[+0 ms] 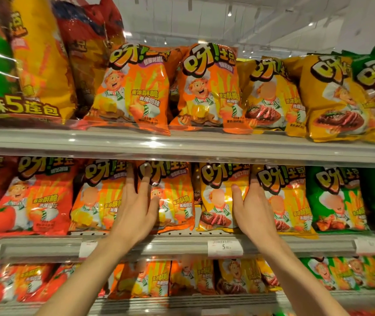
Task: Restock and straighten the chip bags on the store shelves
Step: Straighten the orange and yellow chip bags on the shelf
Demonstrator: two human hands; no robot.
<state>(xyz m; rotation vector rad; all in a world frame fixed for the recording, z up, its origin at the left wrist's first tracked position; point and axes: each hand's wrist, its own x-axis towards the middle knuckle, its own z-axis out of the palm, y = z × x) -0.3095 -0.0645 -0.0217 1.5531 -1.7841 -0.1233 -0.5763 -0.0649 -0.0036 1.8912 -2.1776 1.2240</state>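
On the middle shelf (182, 244) stand rows of chip bags with a cartoon chef. My left hand (136, 206) lies flat with straight fingers on an orange bag (175, 199), its fingers reaching up between that bag and the orange bag (97, 201) to its left. My right hand (253, 208) reaches with straight fingers into the gap between two yellow steak-picture bags, the left one (218, 197) and the right one (289, 199); its thumb rests on the left one. Neither hand grips a bag.
The top shelf (182, 144) carries orange bags (134, 87), yellow bags (332, 99) and large multipacks (22, 65) at left. Red bags (29, 197) stand left and green bags (337, 199) right on the middle shelf. A lower shelf holds more bags (141, 279). A price tag (224, 247) hangs on the rail.
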